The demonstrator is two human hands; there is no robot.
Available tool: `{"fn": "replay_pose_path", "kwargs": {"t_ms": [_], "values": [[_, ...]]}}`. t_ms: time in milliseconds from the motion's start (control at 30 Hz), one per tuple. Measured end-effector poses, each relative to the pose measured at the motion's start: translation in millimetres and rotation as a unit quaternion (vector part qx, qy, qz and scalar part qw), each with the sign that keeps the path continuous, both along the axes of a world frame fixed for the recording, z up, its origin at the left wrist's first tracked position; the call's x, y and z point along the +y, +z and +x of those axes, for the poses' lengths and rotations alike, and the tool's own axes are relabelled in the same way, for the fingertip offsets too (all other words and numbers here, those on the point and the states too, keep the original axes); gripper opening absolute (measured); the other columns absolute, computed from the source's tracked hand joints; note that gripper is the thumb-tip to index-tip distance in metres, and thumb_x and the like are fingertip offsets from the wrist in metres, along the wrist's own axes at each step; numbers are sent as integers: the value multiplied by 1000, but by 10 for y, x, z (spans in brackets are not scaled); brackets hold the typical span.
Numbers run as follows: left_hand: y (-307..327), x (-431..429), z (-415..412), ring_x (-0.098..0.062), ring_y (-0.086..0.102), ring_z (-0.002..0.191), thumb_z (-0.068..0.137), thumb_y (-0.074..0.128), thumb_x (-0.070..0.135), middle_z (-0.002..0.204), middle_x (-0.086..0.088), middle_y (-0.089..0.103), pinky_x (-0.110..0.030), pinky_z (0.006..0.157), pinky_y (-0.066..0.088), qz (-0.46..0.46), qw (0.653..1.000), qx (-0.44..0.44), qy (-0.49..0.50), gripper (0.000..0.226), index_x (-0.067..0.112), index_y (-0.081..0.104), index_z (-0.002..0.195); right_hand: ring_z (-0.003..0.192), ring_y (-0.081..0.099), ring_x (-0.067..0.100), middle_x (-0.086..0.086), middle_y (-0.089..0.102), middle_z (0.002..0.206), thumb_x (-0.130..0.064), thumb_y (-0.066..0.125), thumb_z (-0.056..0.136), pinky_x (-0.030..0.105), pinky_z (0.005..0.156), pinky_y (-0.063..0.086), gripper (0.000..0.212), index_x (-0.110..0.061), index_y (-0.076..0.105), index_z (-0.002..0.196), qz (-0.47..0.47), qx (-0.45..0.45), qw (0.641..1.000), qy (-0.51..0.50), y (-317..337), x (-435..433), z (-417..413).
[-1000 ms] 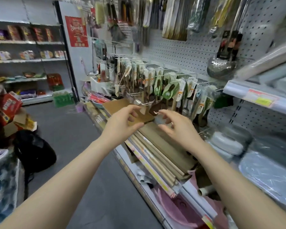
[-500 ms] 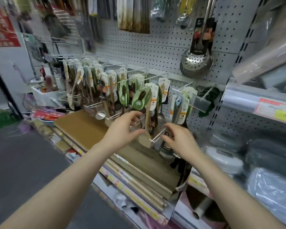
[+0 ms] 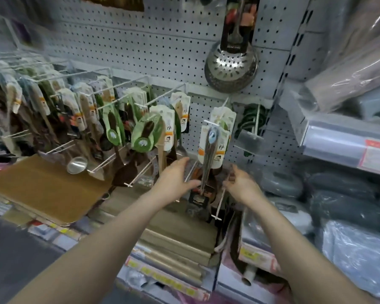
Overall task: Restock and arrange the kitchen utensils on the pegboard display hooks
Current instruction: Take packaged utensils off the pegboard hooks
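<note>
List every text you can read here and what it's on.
"HONG…": black card on the steel skimmer handle; remaining letters blurred.
Single Chinese character: white utensil cards; too blurred to read.
Shelf price labels: print too blurred to read.

Skimmer [image 3: 230,66] glossy perf. steel; pegboard [image 3: 162,40] matt metal; board [image 3: 42,189] matt wood.

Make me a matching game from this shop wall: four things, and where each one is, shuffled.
1 perforated skimmer
2 small steel ladle
3 steel-handled utensil
4 grey wrapped bundles

A between left hand and right hand
B low at the far right
C high on the pegboard
D low left, near the brown board

Pairs: 1-C, 2-D, 3-A, 4-B
</note>
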State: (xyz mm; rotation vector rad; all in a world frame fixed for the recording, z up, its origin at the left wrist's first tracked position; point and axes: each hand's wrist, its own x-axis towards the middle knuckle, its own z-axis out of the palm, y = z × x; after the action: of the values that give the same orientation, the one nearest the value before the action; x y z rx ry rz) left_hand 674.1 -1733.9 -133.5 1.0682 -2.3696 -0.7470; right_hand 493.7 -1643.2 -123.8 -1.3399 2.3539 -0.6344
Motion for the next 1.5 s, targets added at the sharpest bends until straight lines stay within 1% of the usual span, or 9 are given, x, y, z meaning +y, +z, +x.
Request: {"fn": "replay_pose_path", "kwargs": {"t_ms": [300, 467, 600, 733, 1033, 1200, 1333, 1433, 1500], "values": [[-227, -284, -444, -19, 52, 125, 78, 77, 39, 137, -2, 54, -35, 105, 43, 131, 990, 36, -25, 76, 16, 39, 140, 114, 59, 28, 8, 60, 131, -15, 52, 99, 31, 87, 46, 47, -24, 39, 143, 18, -13, 998, -55, -193, -335, -9], [-358, -334, -602, -22, 56, 121, 82, 74, 31, 132, -4, 59, -45, 105, 43, 197, 976, 87, -6, 64, 19, 39, 134, 122, 55, 26, 5, 49, 145, -14, 50, 99, 38, 98, 49, 56, -28, 30, 150, 0, -55, 996, -76, -217, -410, -99], [-411, -376, -592, -14, 63, 105, 86, 70, 25, 108, 5, 69, -42, 100, 48, 207, 974, 93, -15, 37, 27, 54, 119, 123, 55, 24, 2, 56, 135, -19, 61, 94, 32, 91, 45, 52, -23, 43, 142, -40, -113, 992, -49, -230, -527, -241], [-443, -341, -551, -13, 61, 110, 92, 62, 25, 114, 5, 68, -43, 103, 45, 227, 969, 100, -13, 34, 25, 57, 126, 114, 60, 23, -1, 62, 125, -28, 74, 83, 40, 98, 49, 53, -29, 51, 131, -51, -183, 980, -58, -320, -750, -334], [-441, -240, -526, -9, 63, 100, 97, 54, 19, 94, 15, 66, -26, 91, 48, 292, 945, 150, 10, 17, 26, 53, 112, 94, 59, 18, 8, 66, 110, -10, 66, 90, 28, 82, 43, 18, -12, 64, 108, -90, -256, 962, 29, -496, -1096, -463], [-432, -145, -580, 0, 58, 99, 87, 70, 19, 106, 13, 60, -19, 91, 46, 285, 946, 154, -4, 45, 23, 47, 125, 90, 64, 20, 11, 69, 106, -9, 77, 80, 35, 87, 52, 33, -6, 64, 111, -70, -312, 947, 17, -547, -1203, -534], [-493, -73, -613, -6, 60, 96, 86, 70, 17, 101, 9, 61, -19, 87, 50, 214, 964, 158, 29, 41, 21, 49, 121, 102, 65, 21, 8, 70, 112, -10, 78, 79, 27, 78, 53, 43, -8, 64, 119, -73, -317, 945, 39, -584, -1208, -521], [-497, 10, -596, -3, 63, 95, 91, 64, 21, 104, 5, 65, -19, 86, 50, 201, 967, 150, 49, 36, 20, 49, 124, 94, 66, 17, 2, 70, 96, -5, 77, 78, 19, 69, 53, 36, -5, 66, 113, -81, -318, 943, 53, -559, -1176, -493], [-481, 64, -583, 2, 63, 88, 95, 59, 21, 96, 5, 68, -12, 77, 47, 193, 969, 146, 56, 30, 18, 49, 123, 92, 64, 15, -4, 67, 89, -4, 78, 77, 24, 82, 54, 34, -10, 67, 109, -74, -323, 942, 47, -562, -1161, -486]]}}
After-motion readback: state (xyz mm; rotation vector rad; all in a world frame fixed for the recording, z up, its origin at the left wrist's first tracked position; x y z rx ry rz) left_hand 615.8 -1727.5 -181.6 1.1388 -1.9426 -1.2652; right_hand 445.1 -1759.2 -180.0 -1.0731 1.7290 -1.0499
